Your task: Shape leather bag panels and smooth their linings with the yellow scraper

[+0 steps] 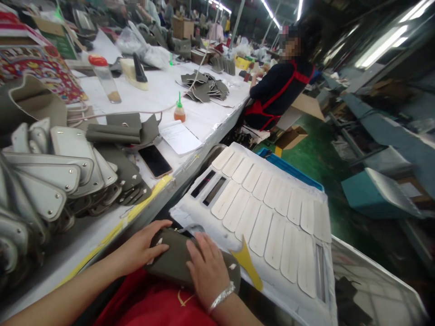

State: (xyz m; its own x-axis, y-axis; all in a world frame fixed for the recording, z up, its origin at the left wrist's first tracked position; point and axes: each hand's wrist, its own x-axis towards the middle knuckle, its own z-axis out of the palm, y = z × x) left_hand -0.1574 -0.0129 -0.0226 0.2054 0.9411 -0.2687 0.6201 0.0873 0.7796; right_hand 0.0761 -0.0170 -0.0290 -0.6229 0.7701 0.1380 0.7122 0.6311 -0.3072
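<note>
A dark olive-grey, leather-like flap piece (pixel 178 254) with a rounded right end lies across my lap. Small white scraps and a metal stud show on it. My left hand (pixel 144 248) grips its left end, thumb on top and fingers at the far edge. Across its middle, my right hand (pixel 208 265), with a silvery bracelet at the wrist, rests palm down with fingers stretched out. Just right of the piece, a yellow pointed tool (pixel 248 262) lies on the edge of a white-covered board (pixel 217 237). Rows of white rounded strips (pixel 277 233) cover that board.
Stacked grey pieces with pale linings (pixel 64 167) crowd the table's left side. A phone (pixel 155 160), a notepad (pixel 180 137), a green-tipped bottle (pixel 179 111) and a red-capped jar (pixel 105 79) stand or lie beyond. A co-worker (pixel 278 86) sits farther along the table.
</note>
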